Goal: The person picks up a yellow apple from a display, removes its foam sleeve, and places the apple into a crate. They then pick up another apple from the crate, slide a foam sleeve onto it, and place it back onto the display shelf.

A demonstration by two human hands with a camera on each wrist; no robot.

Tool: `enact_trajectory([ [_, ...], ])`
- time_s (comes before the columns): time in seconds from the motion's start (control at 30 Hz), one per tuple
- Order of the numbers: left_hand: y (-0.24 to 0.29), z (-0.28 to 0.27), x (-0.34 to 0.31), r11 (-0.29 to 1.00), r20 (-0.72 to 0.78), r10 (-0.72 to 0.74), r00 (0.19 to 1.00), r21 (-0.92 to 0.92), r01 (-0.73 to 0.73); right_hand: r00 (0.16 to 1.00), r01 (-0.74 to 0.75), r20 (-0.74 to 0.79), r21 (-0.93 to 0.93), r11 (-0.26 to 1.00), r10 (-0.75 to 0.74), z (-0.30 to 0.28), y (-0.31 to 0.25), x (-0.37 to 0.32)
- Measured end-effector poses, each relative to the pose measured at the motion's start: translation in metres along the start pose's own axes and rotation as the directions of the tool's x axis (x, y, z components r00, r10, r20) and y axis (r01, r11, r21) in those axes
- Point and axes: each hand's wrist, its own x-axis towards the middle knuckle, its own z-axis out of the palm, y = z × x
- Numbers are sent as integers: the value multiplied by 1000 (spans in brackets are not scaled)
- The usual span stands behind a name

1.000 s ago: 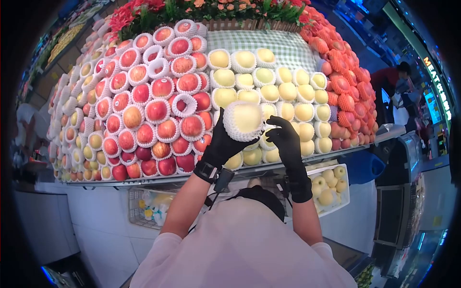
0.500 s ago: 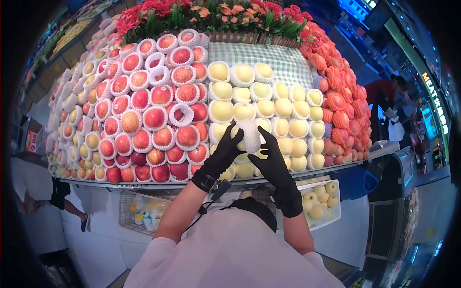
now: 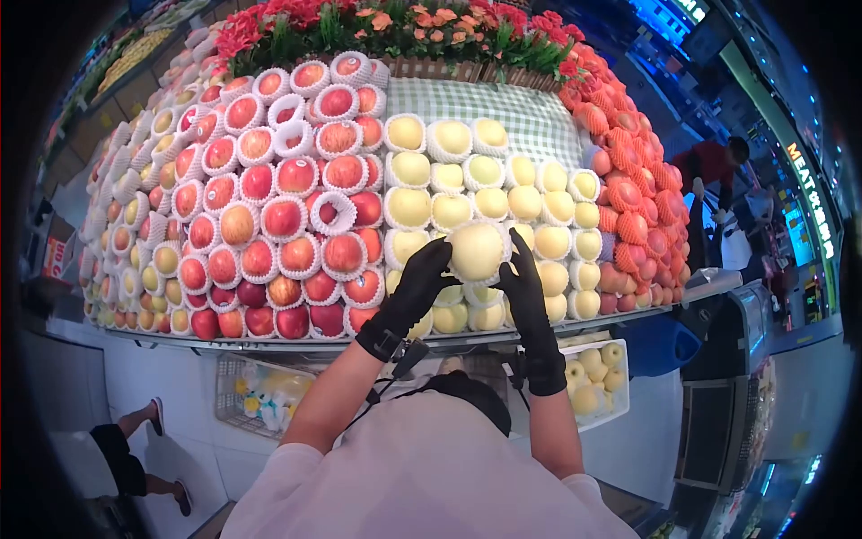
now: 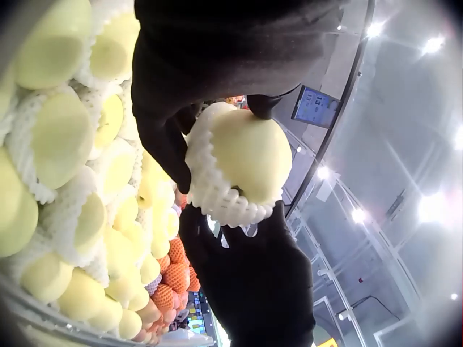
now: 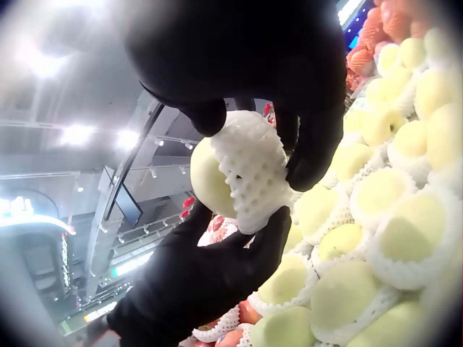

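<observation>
Between my two black-gloved hands is a pale yellow apple [image 3: 476,251] in a white foam net [image 5: 253,163]. My left hand [image 3: 420,283] grips its left side with curled fingers and thumb; my right hand [image 3: 525,287] holds the opposite side. In the head view the apple's bare yellow face points up at me. The left wrist view shows the net's scalloped edge partway round the fruit, whose bare side [image 4: 253,148] sticks out. Rows of netted yellow apples [image 3: 409,207] lie just beyond and beneath my hands.
Red apples [image 3: 283,220] in foam nets are heaped to the left, and fruit in orange nets [image 3: 633,189] to the right. Green checked cloth [image 3: 485,99] and flowers [image 3: 431,36] lie behind. Below the display's metal edge [image 3: 449,341] stand a white crate [image 3: 621,395] and a basket [image 3: 229,404].
The apple was first on my left hand with the right fingers beside it; now both hands hold it. It has turned from its netted side to its bare face. A passer-by at left has moved nearer.
</observation>
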Motion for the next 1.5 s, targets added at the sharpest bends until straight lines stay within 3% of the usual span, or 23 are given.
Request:
enact_trajectory([
  [0.07, 4, 4, -2, 991, -32, 45, 998, 126, -40, 988, -155, 33, 259, 953, 152, 3, -12, -1],
  [0.1, 7, 7, -2, 980, -46, 69, 997, 188, -59, 989, -148, 34, 237, 960, 144, 4, -11, -2],
  [0.2, -1, 6, 4, 990, -23, 100, 995, -97, -102, 992, -126, 43, 194, 973, 120, 8, -7, -3],
  [0.3, 6, 12, 1, 933, 181, 105, 978, -358, -34, 993, -117, 37, 174, 978, 112, 9, -2, -4],
  [0.4, 16, 20, -8, 922, 220, 67, 973, -387, 24, 985, -172, 38, 62, 983, 170, 7, 2, -5],
  [0.47, 10, 15, -7, 943, 202, 76, 976, -334, -5, 966, -249, 53, -58, 967, 252, 2, -11, -3],
  [0.6, 9, 26, -4, 959, 153, 84, 985, -281, -38, 987, -160, -15, -216, 963, 161, -12, 5, 4],
  [0.67, -2, 24, 4, 992, 69, 60, 996, -113, -52, 995, -100, -29, -214, 972, 96, -7, -2, 6],
  [0.7, 3, 34, 3, 999, 30, 43, 999, -24, -43, 989, -149, -14, -168, 975, 149, -6, -6, 8],
  [0.77, 1, 40, 7, 981, -2, 49, 999, 186, -48, 998, -60, -30, -374, 926, 53, -6, -2, 10],
  [0.8, -3, 42, 13, 988, 9, 39, 999, 150, -40, 1000, -14, -28, -472, 881, 1, -7, -2, 14],
  [0.9, -18, 49, 24, 1000, 34, -10, 999, 23, 9, 997, -74, -18, -408, 910, 73, -18, -1, 24],
  [1.0, -31, 57, 39, 992, 113, 72, 991, -107, -60, 996, -88, -26, -392, 916, 85, -30, 6, 32],
  [1.13, -25, 76, 49, 1000, 88, 29, 996, 3, -30, 998, -49, -44, -321, 946, 37, -53, 25, 49],
  [1.23, -30, 75, 69, 967, 146, 98, 984, 222, -129, 998, -7, -55, -326, 945, -12, -70, 31, 63],
  [1.33, -29, 81, 85, 972, 121, 82, 989, 209, -107, 998, -20, -56, -304, 952, 3, -88, 31, 74],
  [1.47, -35, 72, 98, 994, 59, 19, 998, -109, -13, 994, -97, -79, -242, 966, 80, -118, 32, 105],
  [1.5, -32, 72, 98, 992, 17, 47, 999, -117, -45, 995, -82, -80, -249, 965, 63, -127, 35, 114],
])
